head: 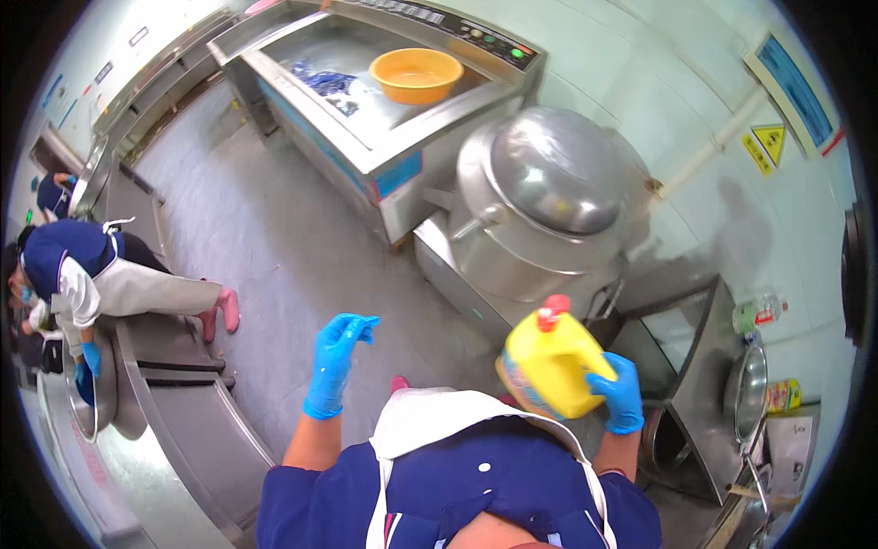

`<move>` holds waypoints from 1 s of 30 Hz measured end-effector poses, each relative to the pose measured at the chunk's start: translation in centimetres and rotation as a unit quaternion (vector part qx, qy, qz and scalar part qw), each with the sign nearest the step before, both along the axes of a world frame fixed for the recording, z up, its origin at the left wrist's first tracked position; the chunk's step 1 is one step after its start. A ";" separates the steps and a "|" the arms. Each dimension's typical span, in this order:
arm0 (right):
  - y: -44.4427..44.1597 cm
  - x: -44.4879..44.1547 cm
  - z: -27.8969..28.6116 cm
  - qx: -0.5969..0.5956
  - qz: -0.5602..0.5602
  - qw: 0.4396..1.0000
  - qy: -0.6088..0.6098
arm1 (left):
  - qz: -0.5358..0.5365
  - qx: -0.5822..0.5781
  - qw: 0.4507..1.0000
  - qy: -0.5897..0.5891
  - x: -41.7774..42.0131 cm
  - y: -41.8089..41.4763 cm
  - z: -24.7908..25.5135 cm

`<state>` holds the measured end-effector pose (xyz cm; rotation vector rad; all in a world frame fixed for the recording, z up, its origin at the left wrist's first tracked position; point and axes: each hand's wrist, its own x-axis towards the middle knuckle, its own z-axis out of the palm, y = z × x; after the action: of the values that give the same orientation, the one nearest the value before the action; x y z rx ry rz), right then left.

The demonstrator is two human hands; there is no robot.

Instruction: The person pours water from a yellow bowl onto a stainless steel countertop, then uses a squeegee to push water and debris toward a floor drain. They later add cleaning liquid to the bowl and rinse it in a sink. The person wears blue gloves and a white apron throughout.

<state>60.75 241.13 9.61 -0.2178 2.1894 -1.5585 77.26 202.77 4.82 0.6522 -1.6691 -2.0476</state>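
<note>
My right hand point(621, 394), in a blue glove, grips the handle of a yellow plastic jug point(559, 367). The jug leans to one side, and a red cap point(553, 312) tops its neck. Raised over the floor on the other side is my left hand point(334, 367), also gloved in blue. Its fingers are loosely bent, and I see nothing held in them. Just beyond the jug stands a large steel kettle point(528, 267) with a domed lid point(559, 171).
An orange basin point(416, 75) and dark blue cloth point(329, 84) lie in a steel-framed counter unit point(384, 154). A co-worker point(130, 274) bends over a wok point(103, 384) at left. To my right are a steel cabinet point(706, 405), a pan point(751, 391) and a plastic bottle point(758, 313).
</note>
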 end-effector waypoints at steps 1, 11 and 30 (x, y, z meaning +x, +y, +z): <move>-1.8 -0.1 -0.1 -0.010 0.053 0.998 -0.013 | -0.007 -0.005 1.000 -0.006 0.7 1.2 0.5; -35.7 -1.2 0.1 -0.237 0.186 0.948 -0.098 | -0.123 -0.178 0.973 0.082 -2.0 -8.2 3.6; -70.7 -17.5 -0.5 -0.465 0.222 0.837 -0.185 | 0.068 -0.414 0.907 0.035 -28.8 -42.4 1.4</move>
<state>43.22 170.42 9.15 -0.6018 0.8574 -2.0204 48.43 160.34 6.18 0.3649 -2.1308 -1.0659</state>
